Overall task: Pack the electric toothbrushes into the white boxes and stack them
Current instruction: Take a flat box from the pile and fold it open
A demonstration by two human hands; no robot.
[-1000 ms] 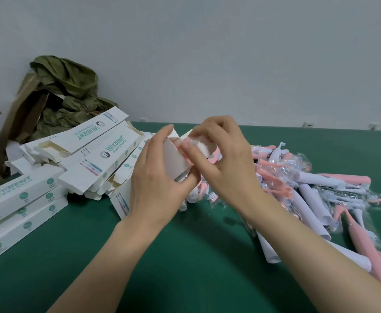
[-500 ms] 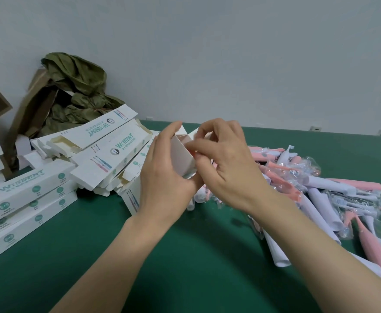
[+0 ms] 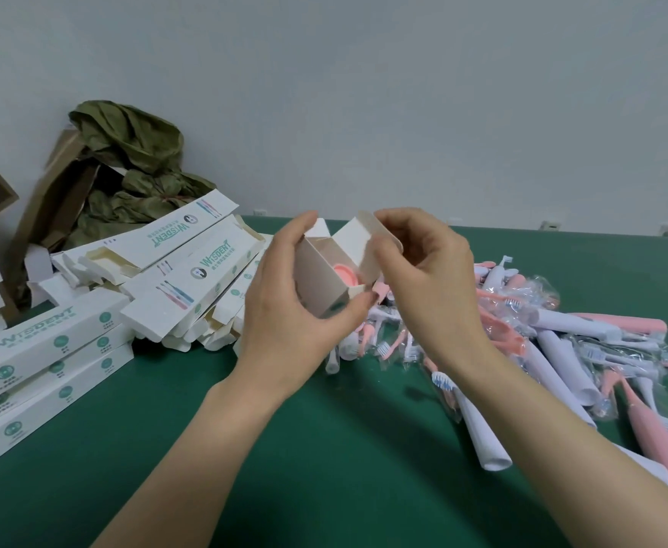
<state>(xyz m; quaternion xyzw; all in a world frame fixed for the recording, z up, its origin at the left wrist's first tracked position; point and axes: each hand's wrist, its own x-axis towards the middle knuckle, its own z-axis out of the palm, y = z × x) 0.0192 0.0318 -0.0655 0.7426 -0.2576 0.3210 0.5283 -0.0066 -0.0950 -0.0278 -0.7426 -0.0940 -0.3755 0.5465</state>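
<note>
Gripping white box [image 3: 321, 279], both hands [image 3: 284, 322] [image 3: 427, 278]

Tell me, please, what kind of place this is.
Most likely a small packing workstation, not a shop. A green table against a bare wall holds a pile of bagged toothbrushes, a heap of open white boxes, and closed boxes stacked at the left.

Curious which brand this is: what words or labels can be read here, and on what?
"WISDENT": stacked box, left.
"WISDENT": top loose box.
"WISDENT": lower loose box.
Too small to read: small print, green badges.
Nothing readable on the held box.
</note>
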